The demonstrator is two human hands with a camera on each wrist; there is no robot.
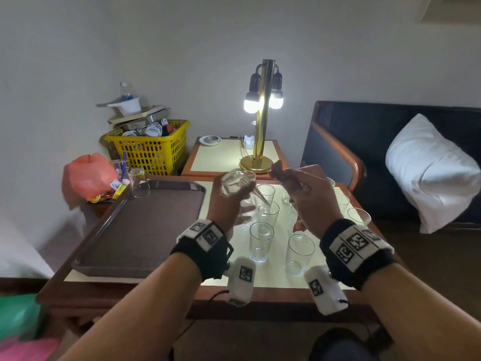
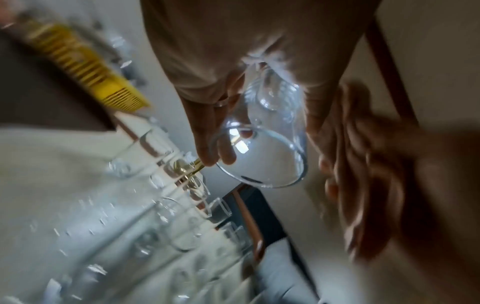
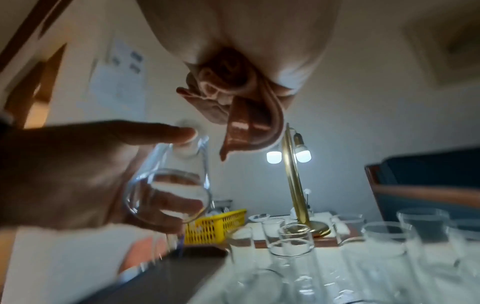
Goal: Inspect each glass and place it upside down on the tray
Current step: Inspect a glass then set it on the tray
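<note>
The clear, tapered drinking glass (image 1: 238, 187) is in the air above the desk, tipped over on its side, with its open mouth turned toward the right hand in the wrist views. The left hand (image 1: 229, 204) wraps it: the thumb lies along one wall and the fingers (image 2: 207, 133) curl round the other, showing plainly through the glass near the rim. It looks clean and empty as far as the blur allows; no chip or smear can be made out.

The right hand (image 1: 309, 201) is raised just beside the glass, not touching it, its fingers curled round a small brown cloth-like bundle (image 3: 241, 107); what exactly that is I cannot tell.

Judging by how things lie, the job is barely begun. One clear tumbler (image 1: 139, 182) stands upside down at the far corner of the brown rectangular plastic tray (image 1: 145, 230), and the rest of the tray is bare. A cluster of upright clear glasses (image 1: 261, 241) waits on the pale-topped desk (image 1: 268, 282) to the right of the tray, so most of the work remains. The held glass seems to be at the inspection step.

Beyond the desk stand a lit brass lamp (image 1: 264, 113) and a yellow plastic basket (image 1: 151, 149).
</note>
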